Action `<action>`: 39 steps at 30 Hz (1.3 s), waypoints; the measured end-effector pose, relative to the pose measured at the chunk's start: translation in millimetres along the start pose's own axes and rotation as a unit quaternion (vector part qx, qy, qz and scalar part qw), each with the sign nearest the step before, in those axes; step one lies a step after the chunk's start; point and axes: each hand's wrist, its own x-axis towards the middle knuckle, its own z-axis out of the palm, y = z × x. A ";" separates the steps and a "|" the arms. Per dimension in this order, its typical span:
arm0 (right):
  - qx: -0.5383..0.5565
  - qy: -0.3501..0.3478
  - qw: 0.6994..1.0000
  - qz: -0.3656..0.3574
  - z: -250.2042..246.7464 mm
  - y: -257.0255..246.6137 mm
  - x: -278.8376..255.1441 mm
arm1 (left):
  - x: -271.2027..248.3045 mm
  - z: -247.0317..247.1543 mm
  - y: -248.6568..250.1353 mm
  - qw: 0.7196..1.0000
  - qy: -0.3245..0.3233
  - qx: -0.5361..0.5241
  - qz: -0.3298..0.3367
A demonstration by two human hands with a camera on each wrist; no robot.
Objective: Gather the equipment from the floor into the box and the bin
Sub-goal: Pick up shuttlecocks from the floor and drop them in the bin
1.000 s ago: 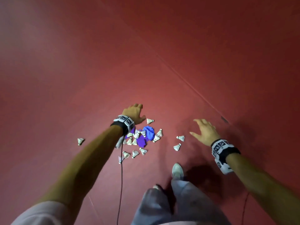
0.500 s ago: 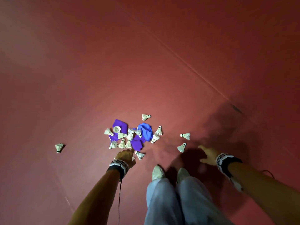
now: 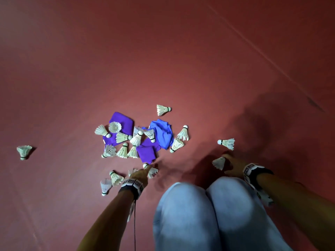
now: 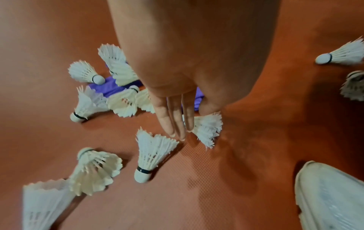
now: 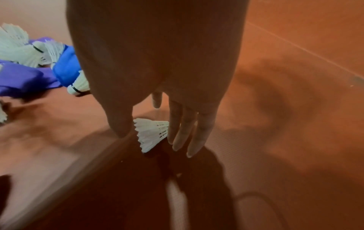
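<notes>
Several white feather shuttlecocks lie on the red floor, mixed with two purple cloths and a blue cloth. My left hand is down at the near edge of the pile. Its straight fingers and thumb touch one shuttlecock. My right hand is low on the right, with thumb and straight fingers either side of another shuttlecock, whose cork is hidden. Neither box nor bin is in view.
My knees in light trousers fill the lower middle, and a white shoe stands just right of my left hand. One shuttlecock lies apart at far left, another beyond my right hand. A thin cable hangs from my left wrist.
I have crouched lower, so the pile looks closer. Both hands came down towards the floor, the left to a shuttlecock at the pile's near edge, the right to one on the right.
</notes>
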 end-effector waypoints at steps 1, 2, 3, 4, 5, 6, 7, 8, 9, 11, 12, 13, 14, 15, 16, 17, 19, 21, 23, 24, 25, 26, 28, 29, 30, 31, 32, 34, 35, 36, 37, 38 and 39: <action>-0.006 -0.004 1.000 -0.005 4.4 3.9 14.0 | 12.4 9.1 -3.8 1.000 -0.002 -0.012 -0.001; -0.010 -0.009 1.000 -0.006 9.4 11.0 28.5 | 22.7 17.9 -7.0 1.000 -0.003 -0.029 0.002; -0.016 -0.010 1.000 -0.009 10.5 11.9 36.9 | 28.2 22.6 -7.0 0.999 -0.002 -0.041 0.004; -0.023 -0.014 1.000 -0.010 9.3 7.4 39.7 | 32.4 26.5 -6.8 0.999 0.003 -0.054 0.007; -0.021 -0.014 1.000 -0.010 8.1 2.2 39.5 | 35.4 28.9 -5.9 0.998 0.010 -0.061 0.007; -0.026 -0.012 1.000 -0.005 7.4 -1.1 40.8 | 36.8 30.0 -4.9 0.998 0.017 -0.068 0.006; -0.033 -0.010 0.999 -0.004 2.8 -11.1 34.7 | 36.7 30.0 -3.9 0.997 0.020 -0.073 0.003; -0.043 -0.006 0.999 -0.002 -0.4 -13.5 31.4 | 35.1 29.0 -2.3 0.997 0.020 -0.075 0.001; -0.065 0.003 0.998 -0.012 -1.4 -13.6 29.3 | 32.0 27.5 -1.1 0.997 0.019 -0.072 -0.004; -0.103 0.006 0.994 -0.022 -5.3 -15.0 18.2 | 21.2 22.5 0.2 0.998 0.017 -0.065 -0.019; -0.088 0.021 0.996 -0.009 -7.2 -15.7 11.1 | 13.4 18.4 0.6 0.997 0.021 -0.064 -0.026; -0.073 0.047 0.996 0.005 -9.3 -18.9 4.2 | 3.8 13.8 1.4 0.997 0.029 -0.062 -0.031; -0.050 0.044 0.998 0.013 -13.3 -25.6 -6.5 | -8.5 7.5 3.2 0.997 0.043 -0.062 -0.031; -0.067 0.076 0.995 0.003 -17.7 -30.9 -20.1 | -26.3 -2.8 7.2 0.996 0.054 -0.066 -0.030; -0.041 0.087 0.995 0.019 -21.3 -35.5 -33.5 | -46.8 -14.9 11.9 0.995 0.058 -0.074 -0.031; 0.001 0.112 0.993 0.031 -31.7 -49.3 -57.5 | -67.5 -28.0 16.7 0.995 0.062 -0.072 -0.034; 0.056 0.160 0.985 0.037 -42.8 -60.1 -93.8 | -108.1 -54.2 25.5 0.995 0.075 -0.054 -0.041; 0.087 0.171 0.980 0.045 -62.4 -80.4 -138.3 | -146.9 -81.7 33.2 0.994 0.084 -0.063 -0.036; 0.133 0.190 0.972 0.038 -84.8 -103.6 -185.1 | -185.2 -111.6 40.0 0.992 0.096 -0.076 -0.024; 0.157 0.204 0.966 0.033 -98.7 -116.5 -209.1 | -205.6 -129.0 44.7 0.992 0.098 -0.080 -0.011; 0.178 0.221 0.959 0.026 -112.2 -128.5 -232.5 | -227.6 -148.0 50.9 0.991 0.101 -0.083 0.009; 0.197 0.234 0.952 0.022 -125.4 -140.9 -256.9 | -248.8 -166.8 57.5 0.990 0.107 -0.086 0.030; 0.241 0.263 0.934 0.006 -152.6 -160.1 -303.9 | -295.1 -208.3 74.7 0.986 0.132 -0.088 0.055; 0.261 0.281 0.923 -0.008 -167.2 -170.8 -327.9 | -318.1 -229.6 84.2 0.983 0.147 -0.096 0.060; 0.286 0.294 0.912 -0.017 -184.1 -185.0 -356.5 | -342.4 -250.2 95.3 0.979 0.159 -0.114 0.062; 0.312 0.305 0.900 -0.021 -201.8 -200.8 -387.2 | -366.0 -269.5 106.8 0.973 0.171 -0.139 0.071; 0.331 0.318 0.888 -0.020 -219.4 -214.6 -415.7 | -390.7 -289.1 119.1 0.965 0.183 -0.166 0.087; 0.366 0.340 0.866 -0.026 -249.6 -236.8 -466.9 | -439.3 -325.1 141.4 0.943 0.217 -0.215 0.130; 0.378 0.357 0.854 -0.033 -263.9 -246.1 -491.6 | -465.1 -343.2 152.7 0.931 0.238 -0.233 0.148; 0.388 0.372 0.842 -0.042 -276.5 -254.1 -515.7 | -490.7 -359.4 162.8 0.917 0.260 -0.252 0.167; 0.396 0.386 0.832 -0.051 -290.1 -261.6 -538.7 | -515.3 -375.8 173.1 0.901 0.283 -0.271 0.189; 0.403 0.397 0.822 -0.061 -302.2 -268.3 -560.0 | -538.1 -390.3 182.1 0.883 0.305 -0.288 0.210; 0.411 0.409 0.812 -0.071 -314.1 -275.4 -581.0 | -561.0 -403.9 190.1 0.867 0.324 -0.303 0.226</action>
